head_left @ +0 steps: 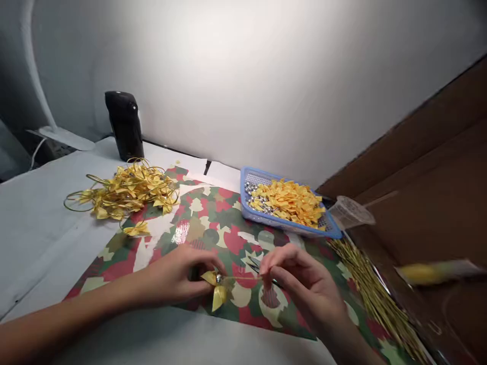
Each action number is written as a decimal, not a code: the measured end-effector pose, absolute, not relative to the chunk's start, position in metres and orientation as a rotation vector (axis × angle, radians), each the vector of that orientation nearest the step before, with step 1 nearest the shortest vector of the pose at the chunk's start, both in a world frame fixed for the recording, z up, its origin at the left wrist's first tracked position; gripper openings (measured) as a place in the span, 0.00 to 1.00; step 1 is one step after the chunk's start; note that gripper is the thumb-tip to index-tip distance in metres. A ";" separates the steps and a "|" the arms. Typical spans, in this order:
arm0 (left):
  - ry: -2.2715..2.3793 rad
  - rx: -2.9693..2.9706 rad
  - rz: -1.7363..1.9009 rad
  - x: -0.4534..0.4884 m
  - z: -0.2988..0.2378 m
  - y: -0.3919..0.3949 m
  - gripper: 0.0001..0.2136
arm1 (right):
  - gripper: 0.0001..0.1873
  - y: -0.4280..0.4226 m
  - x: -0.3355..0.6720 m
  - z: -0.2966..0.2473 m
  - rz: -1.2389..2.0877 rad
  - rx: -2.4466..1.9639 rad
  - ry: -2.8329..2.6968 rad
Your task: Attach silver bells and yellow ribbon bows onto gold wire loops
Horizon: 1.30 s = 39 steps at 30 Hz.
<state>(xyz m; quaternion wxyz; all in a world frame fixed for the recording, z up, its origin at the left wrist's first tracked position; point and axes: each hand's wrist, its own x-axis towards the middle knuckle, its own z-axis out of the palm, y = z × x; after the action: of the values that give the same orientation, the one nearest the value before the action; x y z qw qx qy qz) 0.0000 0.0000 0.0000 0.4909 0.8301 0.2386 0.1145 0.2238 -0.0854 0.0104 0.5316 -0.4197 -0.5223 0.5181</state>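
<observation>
While the yellow ribbon flower [217, 297] sits closed in the left hand's [173, 276] fingers, nearer that hand, its gold wire stem [243, 278] runs level rightward to the right hand [304, 289] - fingers nearly closed at the wire, grip unclear - above tweezers [254, 265] on a printed paper sheet [228, 238].

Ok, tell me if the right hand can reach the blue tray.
Likely yes: the right hand is close to the blue tray, only printed paper lying between them. It seems to pinch a thin gold wire, which it would release first.
</observation>
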 end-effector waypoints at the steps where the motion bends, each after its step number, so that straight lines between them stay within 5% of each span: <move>1: 0.570 1.969 0.256 0.000 0.002 0.000 0.10 | 0.02 -0.085 0.224 0.010 1.232 -1.002 -1.233; 39: 0.699 1.554 0.088 0.006 0.007 -0.020 0.09 | 0.04 -0.088 0.206 0.021 1.303 -0.890 -0.942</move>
<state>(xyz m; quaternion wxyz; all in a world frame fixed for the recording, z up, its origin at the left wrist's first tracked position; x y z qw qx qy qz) 0.0062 -0.0198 0.0073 0.6576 0.6861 0.3088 0.0386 0.2063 -0.0882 0.0211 0.6066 -0.3852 -0.4074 0.5636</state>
